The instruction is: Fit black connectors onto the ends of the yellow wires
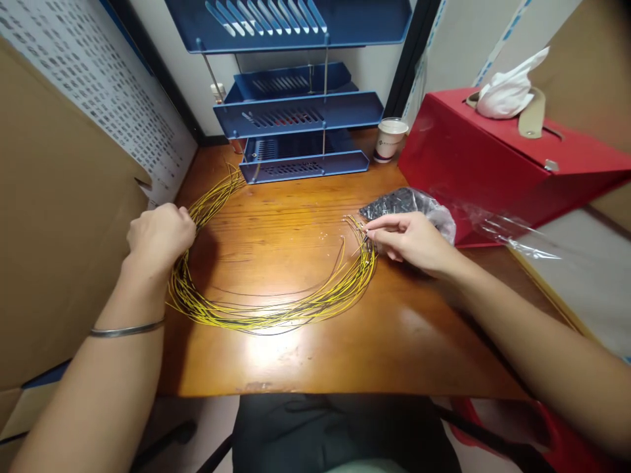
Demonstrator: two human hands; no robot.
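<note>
A loose bundle of yellow and black wires curves across the wooden table in a wide U. My left hand is a closed fist over the bundle's left side; its fingers face away, so what they hold, if anything, is hidden. At the bundle's right end, where small metal tips show, my right hand pinches with thumb and forefinger by the wire ends. Whatever sits between those fingertips is too small to make out. Just behind that hand lies a clear plastic bag of small black parts.
A blue tiered letter tray stands at the back, with a paper cup beside it. To the right is a red tissue box. Cardboard rises along the left. Tiny white bits lie on the wooden table.
</note>
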